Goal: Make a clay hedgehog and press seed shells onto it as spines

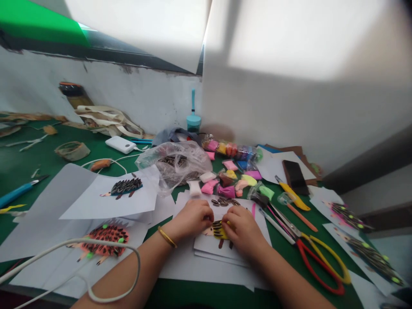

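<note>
A yellow clay hedgehog (220, 231) with dark striped sunflower seeds on its back lies on white paper (206, 246) in front of me. My left hand (195, 217), its wrist in a gold bangle (167, 237), is closed in a pinch beside the hedgehog's head. My right hand (240, 227) rests over its rear part, fingers pinched together. Whatever either hand holds is too small or hidden to make out. Just beyond them, several loose sunflower seeds (223, 201) lie on the paper.
Packets of coloured clay (227, 191) and a plastic bag of seeds (175, 165) sit behind. Scissors (313, 255), a yellow utility knife (294, 195) and a phone (295, 177) lie right. Finished hedgehogs (104, 238) are on both sides. A white cable (138, 266) crosses the left foreground.
</note>
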`<action>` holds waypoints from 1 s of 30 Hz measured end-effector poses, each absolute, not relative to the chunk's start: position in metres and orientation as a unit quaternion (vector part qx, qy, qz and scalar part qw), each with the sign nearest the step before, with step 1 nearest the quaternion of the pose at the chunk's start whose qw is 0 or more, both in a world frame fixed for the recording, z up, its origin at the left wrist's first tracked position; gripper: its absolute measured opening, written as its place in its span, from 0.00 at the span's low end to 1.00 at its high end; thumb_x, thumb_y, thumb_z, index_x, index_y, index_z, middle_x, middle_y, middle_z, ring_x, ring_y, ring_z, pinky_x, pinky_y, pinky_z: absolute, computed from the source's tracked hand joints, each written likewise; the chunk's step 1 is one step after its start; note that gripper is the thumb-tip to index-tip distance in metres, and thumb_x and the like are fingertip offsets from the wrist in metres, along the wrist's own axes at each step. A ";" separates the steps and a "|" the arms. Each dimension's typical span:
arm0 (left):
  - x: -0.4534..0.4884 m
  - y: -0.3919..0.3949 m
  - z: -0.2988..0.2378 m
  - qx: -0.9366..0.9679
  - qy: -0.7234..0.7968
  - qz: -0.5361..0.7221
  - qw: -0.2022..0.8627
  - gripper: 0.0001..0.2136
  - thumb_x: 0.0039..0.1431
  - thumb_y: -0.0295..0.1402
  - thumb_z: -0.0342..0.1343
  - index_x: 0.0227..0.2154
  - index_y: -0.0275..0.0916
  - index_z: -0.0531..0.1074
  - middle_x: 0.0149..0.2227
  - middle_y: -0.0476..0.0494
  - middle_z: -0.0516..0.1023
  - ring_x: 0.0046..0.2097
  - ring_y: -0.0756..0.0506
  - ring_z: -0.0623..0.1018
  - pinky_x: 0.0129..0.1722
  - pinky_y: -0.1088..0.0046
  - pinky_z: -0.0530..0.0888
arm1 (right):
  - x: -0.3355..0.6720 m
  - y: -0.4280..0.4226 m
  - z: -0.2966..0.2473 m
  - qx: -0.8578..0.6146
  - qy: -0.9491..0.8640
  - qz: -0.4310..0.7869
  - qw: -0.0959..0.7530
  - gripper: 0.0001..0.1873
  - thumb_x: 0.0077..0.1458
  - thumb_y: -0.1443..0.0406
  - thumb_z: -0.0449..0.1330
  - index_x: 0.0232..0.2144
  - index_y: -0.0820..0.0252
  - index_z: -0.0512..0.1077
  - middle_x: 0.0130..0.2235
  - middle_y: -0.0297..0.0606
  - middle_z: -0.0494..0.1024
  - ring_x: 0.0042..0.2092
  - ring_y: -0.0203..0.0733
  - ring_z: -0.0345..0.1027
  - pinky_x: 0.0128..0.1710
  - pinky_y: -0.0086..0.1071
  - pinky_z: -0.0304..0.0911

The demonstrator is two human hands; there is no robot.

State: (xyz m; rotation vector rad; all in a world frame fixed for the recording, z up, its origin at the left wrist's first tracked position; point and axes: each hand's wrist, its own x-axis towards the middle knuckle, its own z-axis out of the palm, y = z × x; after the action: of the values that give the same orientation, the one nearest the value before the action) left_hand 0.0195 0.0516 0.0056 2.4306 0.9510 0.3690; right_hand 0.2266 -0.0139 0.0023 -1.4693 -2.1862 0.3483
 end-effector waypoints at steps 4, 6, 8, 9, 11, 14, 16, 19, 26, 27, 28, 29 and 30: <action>0.020 0.051 0.005 0.893 0.348 0.136 0.251 0.04 0.51 0.26 0.62 0.30 0.42 0.78 0.34 0.48 0.76 0.39 0.47 0.74 0.40 0.71 0.64 | 0.225 -0.015 0.002 -0.542 -0.800 0.119 0.229 0.04 0.57 0.68 0.58 0.31 0.56 0.74 0.36 0.37 0.72 0.40 0.43 0.63 0.41 0.38 0.54; 0.020 0.051 0.005 0.893 0.349 0.137 0.251 0.05 0.51 0.26 0.62 0.30 0.42 0.78 0.34 0.48 0.76 0.39 0.47 0.74 0.40 0.71 0.64 | 0.225 -0.015 0.002 -0.543 -0.801 0.116 0.226 0.04 0.57 0.68 0.59 0.31 0.56 0.74 0.36 0.37 0.73 0.40 0.43 0.63 0.41 0.38 0.53; 0.020 0.051 0.005 0.892 0.350 0.137 0.250 0.05 0.50 0.26 0.62 0.30 0.42 0.78 0.34 0.48 0.75 0.39 0.47 0.74 0.40 0.71 0.64 | 0.224 -0.015 0.003 -0.542 -0.802 0.113 0.225 0.05 0.57 0.68 0.59 0.31 0.56 0.74 0.36 0.37 0.73 0.40 0.43 0.63 0.42 0.38 0.53; 0.020 0.051 0.005 0.893 0.350 0.136 0.250 0.05 0.50 0.26 0.62 0.30 0.42 0.78 0.34 0.49 0.75 0.39 0.47 0.74 0.40 0.71 0.64 | 0.224 -0.015 0.003 -0.543 -0.802 0.112 0.224 0.05 0.57 0.68 0.59 0.31 0.56 0.74 0.36 0.37 0.73 0.40 0.43 0.63 0.42 0.38 0.53; 0.020 0.051 0.006 0.893 0.350 0.134 0.248 0.05 0.51 0.26 0.62 0.30 0.42 0.78 0.34 0.49 0.75 0.38 0.47 0.74 0.39 0.71 0.64 | 0.224 -0.015 0.003 -0.543 -0.802 0.112 0.224 0.05 0.57 0.68 0.59 0.31 0.56 0.74 0.36 0.37 0.73 0.40 0.43 0.63 0.41 0.38 0.53; 0.020 0.051 0.007 0.893 0.352 0.132 0.249 0.05 0.51 0.26 0.62 0.30 0.42 0.78 0.34 0.48 0.75 0.39 0.47 0.74 0.40 0.71 0.65 | 0.225 -0.015 0.003 -0.539 -0.803 0.111 0.229 0.05 0.57 0.68 0.58 0.31 0.56 0.74 0.36 0.37 0.73 0.40 0.44 0.63 0.41 0.39 0.54; 0.020 0.051 0.008 0.891 0.355 0.132 0.251 0.05 0.51 0.26 0.62 0.30 0.42 0.78 0.35 0.48 0.75 0.39 0.47 0.74 0.40 0.71 0.65 | 0.227 -0.015 0.004 -0.534 -0.804 0.114 0.234 0.04 0.57 0.68 0.59 0.31 0.56 0.74 0.36 0.38 0.73 0.40 0.44 0.63 0.41 0.39 0.55; 0.020 0.052 0.006 0.891 0.352 0.133 0.255 0.05 0.52 0.26 0.62 0.31 0.42 0.78 0.35 0.48 0.76 0.39 0.47 0.74 0.40 0.72 0.65 | 0.231 -0.014 0.004 -0.532 -0.800 0.128 0.246 0.03 0.55 0.68 0.61 0.32 0.56 0.74 0.36 0.38 0.73 0.41 0.45 0.64 0.41 0.38 0.57; 0.018 0.054 -0.002 0.898 0.337 0.142 0.243 0.10 0.56 0.29 0.60 0.39 0.48 0.80 0.35 0.47 0.76 0.39 0.47 0.74 0.40 0.71 0.65 | 0.234 -0.011 0.001 -0.527 -0.800 0.145 0.249 0.06 0.55 0.70 0.59 0.32 0.56 0.75 0.36 0.37 0.73 0.41 0.44 0.65 0.40 0.37 0.58; 0.018 0.055 -0.003 0.899 0.335 0.142 0.243 0.11 0.56 0.29 0.60 0.40 0.49 0.80 0.35 0.47 0.76 0.38 0.47 0.74 0.40 0.71 0.65 | 0.233 -0.011 0.000 -0.527 -0.800 0.144 0.249 0.06 0.55 0.70 0.59 0.32 0.56 0.75 0.36 0.37 0.73 0.41 0.44 0.65 0.40 0.37 0.58; 0.018 0.055 -0.004 0.900 0.333 0.141 0.243 0.11 0.56 0.28 0.60 0.40 0.49 0.80 0.35 0.47 0.76 0.38 0.47 0.74 0.40 0.71 0.65 | 0.233 -0.011 0.000 -0.527 -0.800 0.142 0.249 0.06 0.55 0.70 0.59 0.32 0.56 0.75 0.36 0.37 0.73 0.40 0.43 0.65 0.40 0.37 0.58; 0.018 0.055 -0.004 0.901 0.332 0.140 0.243 0.12 0.56 0.28 0.59 0.40 0.50 0.80 0.35 0.47 0.76 0.38 0.47 0.74 0.40 0.71 0.65 | 0.232 -0.011 -0.001 -0.527 -0.801 0.140 0.249 0.06 0.55 0.70 0.59 0.32 0.56 0.75 0.35 0.37 0.73 0.40 0.43 0.65 0.40 0.37 0.58; 0.018 0.055 -0.004 0.902 0.331 0.138 0.242 0.12 0.56 0.28 0.59 0.40 0.50 0.80 0.35 0.47 0.76 0.38 0.47 0.74 0.40 0.71 0.65 | 0.232 -0.011 -0.001 -0.525 -0.802 0.137 0.250 0.06 0.55 0.70 0.59 0.32 0.56 0.75 0.35 0.37 0.73 0.40 0.43 0.65 0.40 0.37 0.58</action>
State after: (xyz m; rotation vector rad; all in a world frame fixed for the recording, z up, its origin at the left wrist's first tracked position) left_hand 0.0181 0.0552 -0.0041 2.4643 0.9042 0.3774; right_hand 0.2317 -0.0109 -0.0012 -1.4300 -2.1821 0.3742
